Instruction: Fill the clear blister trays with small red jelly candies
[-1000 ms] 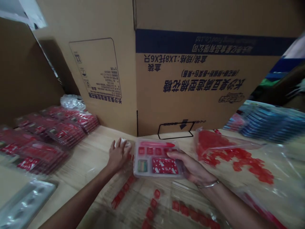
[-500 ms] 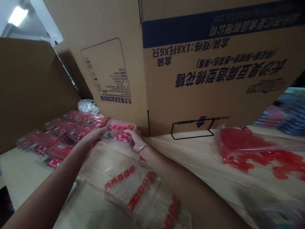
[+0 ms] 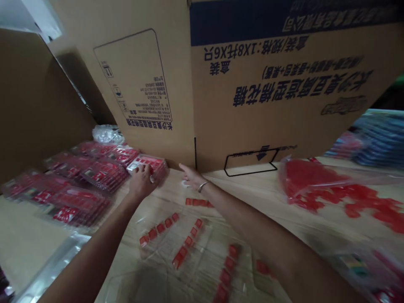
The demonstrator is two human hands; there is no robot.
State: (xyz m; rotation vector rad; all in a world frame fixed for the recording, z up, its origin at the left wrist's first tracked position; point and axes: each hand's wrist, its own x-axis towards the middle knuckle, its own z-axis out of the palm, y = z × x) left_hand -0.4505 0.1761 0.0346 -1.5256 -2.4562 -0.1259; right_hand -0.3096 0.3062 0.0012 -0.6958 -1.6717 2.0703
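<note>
My left hand (image 3: 141, 182) has its fingers bent over the near edge of the top clear plastic tray (image 3: 155, 161), which holds red pieces and lies on a stack against the carton. To the right of that stack, my right hand (image 3: 192, 176) is apart from it, with its index finger stretched out and nothing in its grasp. A small white thing beneath the right fingers is too blurred to name. Nearer me, clear trays with rows of red squares (image 3: 188, 241) lie spread on the table, partly hidden by my right forearm.
A large printed carton (image 3: 252, 97) stands behind, and a brown cardboard panel (image 3: 28, 101) at left. Several stacks of filled trays (image 3: 104, 172) lie left. At right are a bag of red pieces (image 3: 303, 181) and blue-toned stacked packs (image 3: 381, 143).
The tray that both hands held is now on the stack by the carton. My right hand has come away to the right, and my left hand stays at the tray. The view has shifted slightly.
</note>
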